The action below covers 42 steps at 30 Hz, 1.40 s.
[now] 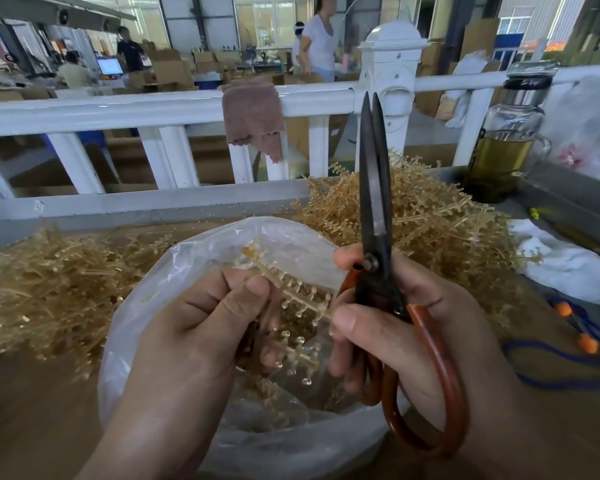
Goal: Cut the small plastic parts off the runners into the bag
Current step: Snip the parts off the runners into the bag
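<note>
My left hand point(201, 320) pinches a yellowish plastic runner point(291, 296) with small bead-like parts along its branches, held over the open clear plastic bag point(146, 327). My right hand point(406, 323) grips large scissors point(374, 216) by their orange-brown handles, blades nearly closed and pointing straight up. The right thumb and fingertips also touch the runner's right end. Small cut parts lie in the bottom of the bag.
Heaps of runners lie at the left point(45, 292) and at the back right point(426, 216) of the wooden table. A white fence point(174, 109) with a brown cloth point(253, 116) stands behind. A glass jar point(510, 140), white plastic point(561, 261) and a blue cord point(568, 368) sit at the right.
</note>
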Tool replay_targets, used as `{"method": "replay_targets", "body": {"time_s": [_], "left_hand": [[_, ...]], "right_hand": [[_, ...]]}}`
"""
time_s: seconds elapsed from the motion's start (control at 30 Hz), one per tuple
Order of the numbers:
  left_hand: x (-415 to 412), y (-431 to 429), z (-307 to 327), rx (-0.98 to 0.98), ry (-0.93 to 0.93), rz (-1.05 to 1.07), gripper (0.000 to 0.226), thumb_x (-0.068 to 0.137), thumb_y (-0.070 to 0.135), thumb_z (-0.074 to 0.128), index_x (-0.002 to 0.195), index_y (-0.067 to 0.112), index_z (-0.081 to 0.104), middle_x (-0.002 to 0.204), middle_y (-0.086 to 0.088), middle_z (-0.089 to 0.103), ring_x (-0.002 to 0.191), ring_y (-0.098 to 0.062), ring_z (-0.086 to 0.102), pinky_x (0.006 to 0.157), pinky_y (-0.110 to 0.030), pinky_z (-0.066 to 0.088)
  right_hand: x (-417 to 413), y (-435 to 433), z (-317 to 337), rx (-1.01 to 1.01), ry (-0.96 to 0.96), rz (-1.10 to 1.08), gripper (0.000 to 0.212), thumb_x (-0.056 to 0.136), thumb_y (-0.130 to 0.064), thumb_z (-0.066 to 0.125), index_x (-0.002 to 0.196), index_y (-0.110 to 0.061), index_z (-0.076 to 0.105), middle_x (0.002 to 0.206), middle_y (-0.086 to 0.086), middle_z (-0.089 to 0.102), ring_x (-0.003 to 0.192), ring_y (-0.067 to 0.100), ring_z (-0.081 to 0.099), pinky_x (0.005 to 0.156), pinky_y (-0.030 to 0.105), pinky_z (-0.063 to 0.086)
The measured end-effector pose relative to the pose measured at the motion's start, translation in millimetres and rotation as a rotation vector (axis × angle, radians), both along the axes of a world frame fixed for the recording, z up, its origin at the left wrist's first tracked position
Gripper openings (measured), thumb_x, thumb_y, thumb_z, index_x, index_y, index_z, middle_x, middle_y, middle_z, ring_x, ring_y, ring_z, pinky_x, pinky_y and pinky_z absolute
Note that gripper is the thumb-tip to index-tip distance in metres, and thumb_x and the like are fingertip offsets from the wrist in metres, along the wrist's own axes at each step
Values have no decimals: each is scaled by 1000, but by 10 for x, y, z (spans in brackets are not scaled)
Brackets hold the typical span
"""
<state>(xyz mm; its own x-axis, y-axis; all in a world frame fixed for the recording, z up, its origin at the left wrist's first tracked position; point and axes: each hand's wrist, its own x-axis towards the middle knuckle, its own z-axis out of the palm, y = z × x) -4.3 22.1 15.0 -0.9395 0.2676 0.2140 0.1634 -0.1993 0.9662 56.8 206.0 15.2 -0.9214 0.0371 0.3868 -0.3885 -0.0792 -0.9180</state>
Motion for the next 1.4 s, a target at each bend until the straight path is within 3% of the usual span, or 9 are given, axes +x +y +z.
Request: {"method": "replay_targets", "body": {"time_s": [0.2,0.27,0.37,0.5,0.6,0.9,1.07,1.23,1.4], "left_hand": [[29,22,107,125,-128,-94,10,66,17,79,62,14,71,59,-7,57,43,-14,52,40,-21,45],[43,26,124,139,-129,-90,10,69,18,71,60,14,70,58,-8,56,44,-14,52,40,-22,45],[39,14,115,142,-109,-107,11,64,14,79,62,12,68,61,-9,56,47,-17,53,43,-22,46],[42,10,100,133,-68,-79,43,42,41,97,68,15,74,66,-10,63,60,-17,63,48,-22,50],[59,33,98,70,-23,-16,59,37,63,96,66,16,75,62,-3,63,57,-11,61,47,-18,46],[38,24,42,39,24,19,57,40,61,95,70,16,79,61,-3,65,60,-11,63,56,-17,50],[47,36,25,14,39,8,32,53,44,84,66,16,77,56,-4,63,53,-9,59,50,-14,47],[28,34,31,31,-5,-47,63,33,55,99,71,10,76,65,-4,67,60,-14,64,55,-18,53],[37,67,20,-98,-50,-141,71,9,64,94,71,31,83,79,-2,79,81,-20,77,69,-27,59]], "right_hand": [[12,0,-1,7,-11,-34,38,84,-27,71,119,-39,65,78,11,70,61,37,69,54,33,54],[8,1,3,13,-16,-62,39,83,-27,71,119,-40,65,79,11,70,63,36,70,55,32,55],[-7,7,-2,13,-9,-93,40,86,-20,73,120,-40,64,83,9,70,67,32,72,57,30,56],[-11,7,-1,10,4,-94,42,85,-19,74,121,-39,65,86,5,68,70,29,74,57,28,56],[1,1,-4,56,6,-73,43,86,-17,74,122,-39,64,87,2,68,70,27,74,57,27,56],[8,-31,5,81,30,-100,40,86,-25,72,123,-38,63,87,4,69,72,28,74,58,27,56],[29,-24,20,110,4,-99,39,87,-23,73,122,-38,63,85,3,69,71,24,74,58,25,56],[33,-45,35,137,-13,-109,42,83,-16,74,116,-41,66,86,2,67,70,23,73,61,22,55],[46,-48,28,143,-21,-111,43,83,-16,73,116,-42,65,86,2,68,70,23,73,64,24,55]]}}
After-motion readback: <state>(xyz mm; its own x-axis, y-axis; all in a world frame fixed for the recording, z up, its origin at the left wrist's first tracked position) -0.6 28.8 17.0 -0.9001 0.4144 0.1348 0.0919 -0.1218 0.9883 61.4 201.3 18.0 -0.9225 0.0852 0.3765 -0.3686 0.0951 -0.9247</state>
